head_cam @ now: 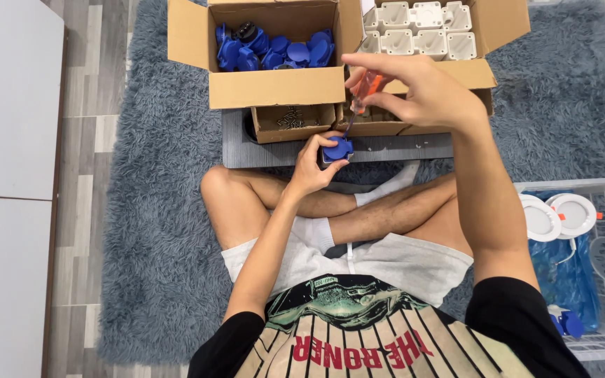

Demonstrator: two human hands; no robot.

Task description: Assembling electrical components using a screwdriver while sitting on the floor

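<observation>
the small round blue plastic cap-like part (337, 149) sits low in front of the person's crossed legs, at the near edge of the dark grey ribbed board (414, 147), pinched in the left hand (314, 164), whose fingers are closed around its near side and underside. directly above it, a little to the right, stands the orange-handled screwdriver (363, 91): its long axis runs steeply from the handle down and slightly left, the thin dark shaft pointing at the top of the blue part; whether the tip touches it cannot be told. the right hand (421, 91) is closed on the handle with thumb and fingertips, wrist raised, so it lies up and to the right of the part, while the left hand is the nearer one, already on it. beyond the board, an open cardboard box of blue parts (274, 47) and a box of white moulded housings (421, 28) stand side by side, with a shallow tray of small screws (292, 120) in front. a white wire basket (596, 238) sits at the right.
</observation>
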